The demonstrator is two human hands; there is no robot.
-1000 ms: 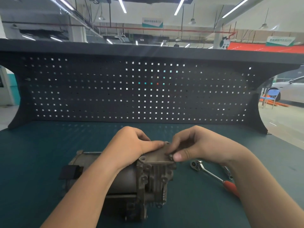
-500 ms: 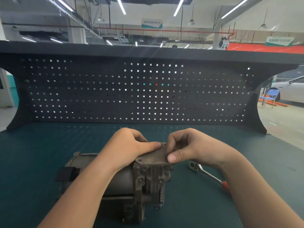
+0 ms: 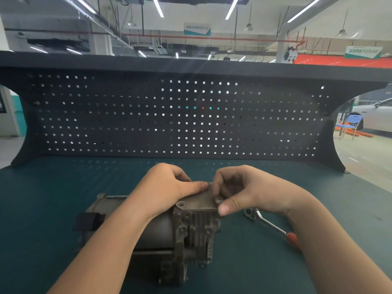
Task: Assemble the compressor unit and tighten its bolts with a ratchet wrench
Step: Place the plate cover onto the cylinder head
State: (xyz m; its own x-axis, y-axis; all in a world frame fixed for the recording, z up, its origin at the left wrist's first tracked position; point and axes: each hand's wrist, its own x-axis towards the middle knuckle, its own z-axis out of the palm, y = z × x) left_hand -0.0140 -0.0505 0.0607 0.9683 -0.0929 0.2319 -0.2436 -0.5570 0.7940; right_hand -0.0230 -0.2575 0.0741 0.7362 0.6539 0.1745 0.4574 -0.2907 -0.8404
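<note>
**Two bare hands working on the cover plate of a compressor unit**

Two hands are meeting over a grey metal compressor unit (image 3: 161, 232) that we are seeing from a head-worn camera looking down at a workbench. The compressor is lying on its side on the dark teal bench mat (image 3: 53, 198), its cylindrical body pointing left and its ribbed, bolted end block facing us.

A flat cover plate (image 3: 199, 201) is sitting on top of that end block. Our left hand (image 3: 163, 189) is resting over the compressor's upper side, fingers curled, with the thumb lying straight along the plate's far edge. Our right hand (image 3: 248, 189) is curling round the plate's right end: its thumb is pressing the near right corner, just beside a bolt (image 3: 219, 199) seated in a corner hole, and its fingertips are bending down at the far edge. We cannot tell whether those fingertips are pinching anything small.

A ratchet wrench (image 3: 269, 224) with a red handle is lying on the mat just right of the compressor, partly hidden under the right wrist, untouched.

A black perforated pegboard (image 3: 180, 115) is standing upright along the back of the bench.
</note>
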